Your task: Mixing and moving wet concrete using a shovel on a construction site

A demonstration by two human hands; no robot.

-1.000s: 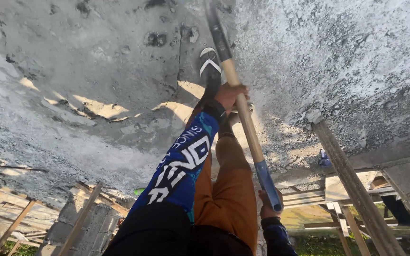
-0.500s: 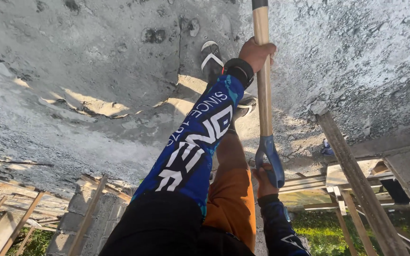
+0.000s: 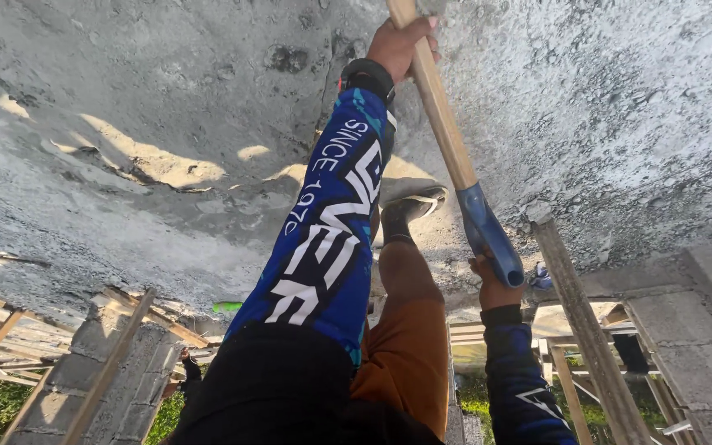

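My left hand (image 3: pixel 401 45) is clenched around the wooden shaft (image 3: pixel 442 124) of the shovel; my right hand (image 3: pixel 494 288) grasps its blue end grip (image 3: pixel 492 235). The wet concrete slab (image 3: pixel 620 124) looks partly spread, with rough ridges remaining. The shovel's blade is cut off above the frame.

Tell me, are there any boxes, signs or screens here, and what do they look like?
No boxes, signs or screens.
Sleeve: the only lettered thing, mid-view, running up to the left hand that grips the handle; blue cloth, big white letters, teal patches.
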